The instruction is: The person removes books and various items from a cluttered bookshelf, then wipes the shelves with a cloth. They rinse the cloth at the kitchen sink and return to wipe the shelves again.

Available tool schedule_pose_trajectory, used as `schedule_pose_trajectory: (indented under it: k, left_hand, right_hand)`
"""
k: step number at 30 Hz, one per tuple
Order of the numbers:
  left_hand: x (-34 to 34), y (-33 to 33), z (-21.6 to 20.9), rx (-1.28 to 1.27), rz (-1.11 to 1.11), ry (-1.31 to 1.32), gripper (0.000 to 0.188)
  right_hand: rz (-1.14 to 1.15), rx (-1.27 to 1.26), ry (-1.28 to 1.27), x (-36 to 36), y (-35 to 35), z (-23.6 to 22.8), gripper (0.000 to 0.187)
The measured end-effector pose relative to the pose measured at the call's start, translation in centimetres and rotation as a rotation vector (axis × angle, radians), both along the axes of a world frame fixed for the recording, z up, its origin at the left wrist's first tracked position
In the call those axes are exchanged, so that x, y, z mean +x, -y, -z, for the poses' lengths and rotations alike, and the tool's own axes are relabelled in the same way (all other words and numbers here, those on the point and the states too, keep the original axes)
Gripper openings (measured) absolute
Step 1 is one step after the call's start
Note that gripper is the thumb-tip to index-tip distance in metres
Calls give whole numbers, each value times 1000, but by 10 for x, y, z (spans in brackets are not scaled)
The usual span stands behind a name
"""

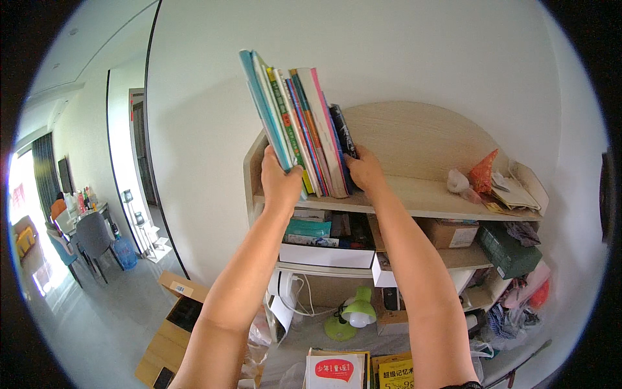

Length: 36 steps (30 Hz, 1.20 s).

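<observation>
In the upper middle of the frame, a leaning row of thin, colourful paper books [306,129] sat between the bare left hand [281,180] and right hand [367,171], fingers clamped low on both ends.

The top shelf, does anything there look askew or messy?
Yes. At the right end of the top shelf, an orange packet, crumpled plastic and loose papers lie jumbled. The row of books also tilts left at the top, but the left hand and right hand hold it.

Book spines [306,129] blurred, yellow book [394,371] cut off
</observation>
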<state>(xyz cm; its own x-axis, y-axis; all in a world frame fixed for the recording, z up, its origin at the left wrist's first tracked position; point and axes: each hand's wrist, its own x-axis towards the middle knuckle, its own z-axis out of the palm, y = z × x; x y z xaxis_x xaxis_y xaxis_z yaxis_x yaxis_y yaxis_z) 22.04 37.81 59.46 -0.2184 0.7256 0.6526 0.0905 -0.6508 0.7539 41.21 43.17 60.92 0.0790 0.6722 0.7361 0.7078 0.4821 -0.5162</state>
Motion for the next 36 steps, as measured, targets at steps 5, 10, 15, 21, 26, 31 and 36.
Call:
schedule_pose_trajectory:
  k: [5, 10, 15, 21, 26, 31, 36]
  left_hand:
    - [-3, 1, 3, 60, -132, -172, 60]
    - [14, -5, 5, 169, -199, -261, 67]
    - [8, -9, -3, 247, -89, -249, 77]
    - [-8, -49, -22, 245, 495, -44, 106]
    - [-16, -48, -18, 180, 635, -9, 114]
    - [-10, -54, -18, 241, 599, -22, 109]
    - [0, -57, -24, 253, 544, -141, 111]
  right_hand:
    - [-91, 65, -203, -7, -10, 13, 37]
    - [-104, 103, -299, 19, -30, 19, 39]
    - [-192, 7, -352, 18, -1, 6, 42]
    - [14, 221, -81, 15, -8, 4, 63]
    - [95, 199, -107, 7, -11, 5, 74]
    - [91, 113, -191, 42, -69, 14, 71]
    - [37, 85, -232, 50, -70, 19, 47]
